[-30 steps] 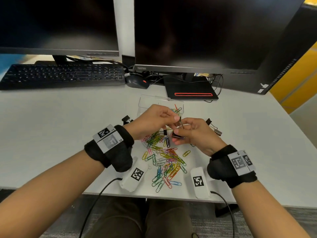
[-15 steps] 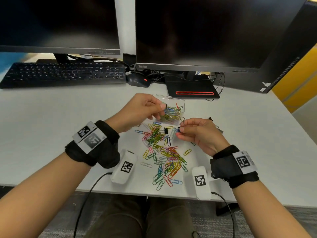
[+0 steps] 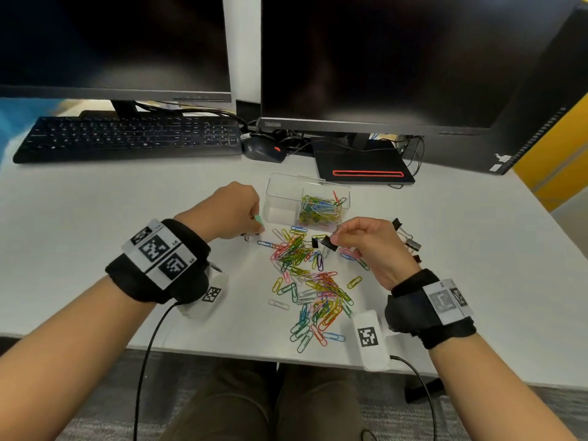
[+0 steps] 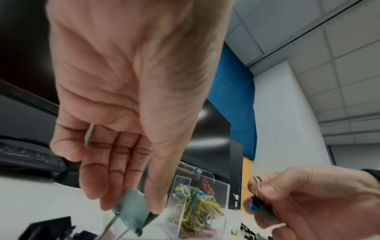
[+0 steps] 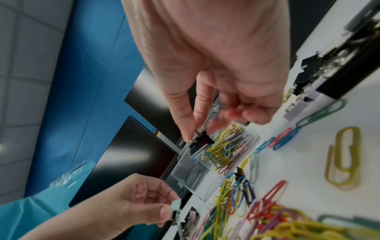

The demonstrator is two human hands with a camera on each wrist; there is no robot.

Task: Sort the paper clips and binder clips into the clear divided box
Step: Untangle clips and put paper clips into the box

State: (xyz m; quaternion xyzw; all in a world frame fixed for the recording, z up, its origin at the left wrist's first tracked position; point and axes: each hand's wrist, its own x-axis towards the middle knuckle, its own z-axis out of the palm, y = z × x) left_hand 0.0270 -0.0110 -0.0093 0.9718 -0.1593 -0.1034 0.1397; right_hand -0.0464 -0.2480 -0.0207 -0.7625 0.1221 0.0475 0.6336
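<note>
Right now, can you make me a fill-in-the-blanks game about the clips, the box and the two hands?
1. The left hand pinches a pale ____ binder clip.
2. The right hand holds a ____ binder clip.
3. The paper clips in the clear divided box fill only its ____ compartment.
4. The loose paper clips lie on the white ____.

Missing words: green; black; right; desk

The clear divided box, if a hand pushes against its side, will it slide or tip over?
The clear divided box probably slides: it looks thin-walled and light, standing on a smooth white table. It may turn rather than move straight, since only its right compartment holds paper clips; the left looks empty. Tipping seems unlikely, but a high push could rock it.
</note>
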